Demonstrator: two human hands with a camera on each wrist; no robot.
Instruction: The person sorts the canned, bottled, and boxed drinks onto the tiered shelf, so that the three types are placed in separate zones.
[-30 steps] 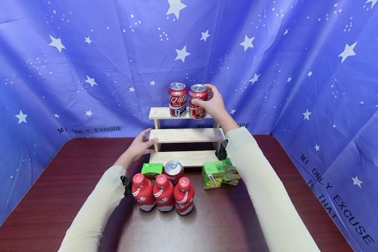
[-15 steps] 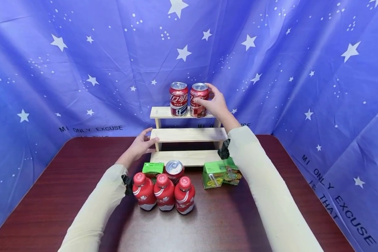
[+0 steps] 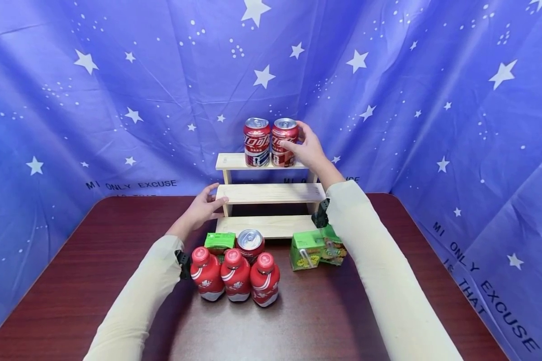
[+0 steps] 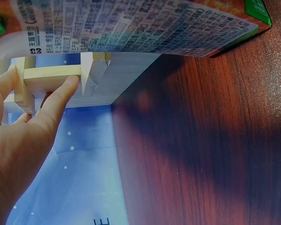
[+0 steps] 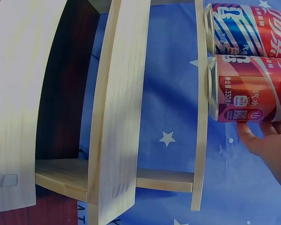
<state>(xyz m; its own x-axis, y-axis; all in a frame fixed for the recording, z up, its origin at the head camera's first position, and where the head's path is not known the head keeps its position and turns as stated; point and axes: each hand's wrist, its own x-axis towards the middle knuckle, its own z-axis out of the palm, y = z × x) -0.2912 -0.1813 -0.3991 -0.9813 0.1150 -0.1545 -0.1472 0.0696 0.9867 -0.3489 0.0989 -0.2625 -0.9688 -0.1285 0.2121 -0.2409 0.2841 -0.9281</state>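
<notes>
A three-tier wooden stand (image 3: 271,193) is on the table. On its top tier stand two red cola cans side by side, a left can (image 3: 256,143) and a right can (image 3: 278,150). My right hand (image 3: 310,151) holds the right can, thumb across its front and fingers round its right side. In the right wrist view the held can (image 5: 248,91) sits close against its neighbour, base on the top board. My left hand (image 3: 199,209) grips the stand's left side by the middle tier; in the left wrist view its fingers (image 4: 61,98) reach around the wooden side frame.
Three red bottles (image 3: 237,281) stand in front of the stand. Behind them are another can (image 3: 250,240) and a green drink carton (image 3: 220,240). More green cartons (image 3: 306,248) stand at the right, near my right sleeve (image 3: 379,260). A starry blue curtain (image 3: 162,90) hangs behind.
The right can has gone slightly back and then left in my right hand, narrowing the gap to the left can. My left hand has stayed on the stand.
</notes>
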